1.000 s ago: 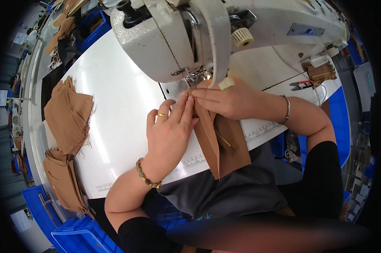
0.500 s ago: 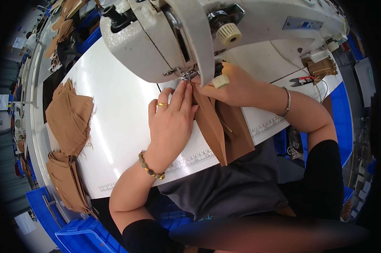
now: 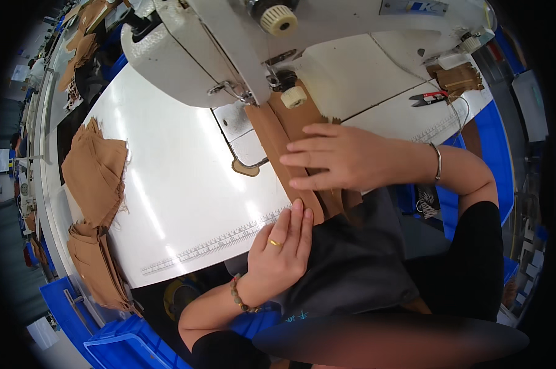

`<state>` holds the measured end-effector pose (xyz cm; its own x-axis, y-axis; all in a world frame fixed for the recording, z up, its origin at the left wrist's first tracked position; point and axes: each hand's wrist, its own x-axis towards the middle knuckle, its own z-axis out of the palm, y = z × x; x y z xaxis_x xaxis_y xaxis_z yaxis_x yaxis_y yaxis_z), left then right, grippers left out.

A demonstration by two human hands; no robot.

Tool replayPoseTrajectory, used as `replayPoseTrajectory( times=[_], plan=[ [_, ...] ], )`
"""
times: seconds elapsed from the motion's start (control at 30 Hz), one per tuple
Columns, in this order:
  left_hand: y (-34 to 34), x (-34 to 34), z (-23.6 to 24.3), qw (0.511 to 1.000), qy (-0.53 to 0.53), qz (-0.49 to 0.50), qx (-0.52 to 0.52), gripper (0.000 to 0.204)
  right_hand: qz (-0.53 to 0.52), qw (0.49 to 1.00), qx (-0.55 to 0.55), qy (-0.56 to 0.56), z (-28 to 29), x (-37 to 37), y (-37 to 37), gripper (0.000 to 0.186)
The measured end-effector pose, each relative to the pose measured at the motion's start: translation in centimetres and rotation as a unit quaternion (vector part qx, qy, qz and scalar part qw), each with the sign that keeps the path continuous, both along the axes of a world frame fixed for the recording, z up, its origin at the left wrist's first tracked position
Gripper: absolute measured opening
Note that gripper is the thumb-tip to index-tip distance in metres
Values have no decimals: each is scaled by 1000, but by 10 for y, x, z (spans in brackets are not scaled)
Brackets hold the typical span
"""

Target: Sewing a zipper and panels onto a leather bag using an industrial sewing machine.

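Note:
A long folded piece of brown fabric (image 3: 277, 136) runs from under the sewing machine's needle area (image 3: 247, 97) toward the table's front edge. At its near end my left hand (image 3: 283, 246) has its fingers pressed together on the cloth, with the thumb hidden. My right hand (image 3: 349, 158) lies open over the fabric's right part, fingers spread and touching it. More brown cloth shows beneath and to the right of that hand, partly covered. The machine's head hides the far end of the fabric.
Two stacks of brown cut pieces (image 3: 95, 175) lie at the table's left. Red-and-black thread snips (image 3: 429, 98) rest at the right beside a small brown bundle (image 3: 459, 80). A printed ruler (image 3: 210, 246) follows the front edge. Blue bins (image 3: 127, 344) stand below at left and right.
My left hand has slid from beside the needle down to the fabric's near end. My right hand has come back from behind the machine head and spread over the cloth.

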<state>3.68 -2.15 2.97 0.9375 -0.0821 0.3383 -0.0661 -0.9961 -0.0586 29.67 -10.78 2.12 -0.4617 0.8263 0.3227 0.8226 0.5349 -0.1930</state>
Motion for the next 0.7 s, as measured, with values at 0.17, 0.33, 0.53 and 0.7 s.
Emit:
replayPoseTrajectory(
  times=[0.17,0.33,0.53,0.7],
  plan=[
    [-10,-13,-5,998,-21,-3,-56,32,-13,999,14,44,-2,-38,-44,34],
    [15,6,13,977,-12,39,-211,35,-44,999,10,-27,0,-47,-56,40],
    [74,69,10,992,-33,90,-78,46,-40,998,48,-26,1,-48,-52,36],
    [81,79,0,995,-4,93,-45,64,-21,999,28,31,21,-30,-37,28]
  ],
)
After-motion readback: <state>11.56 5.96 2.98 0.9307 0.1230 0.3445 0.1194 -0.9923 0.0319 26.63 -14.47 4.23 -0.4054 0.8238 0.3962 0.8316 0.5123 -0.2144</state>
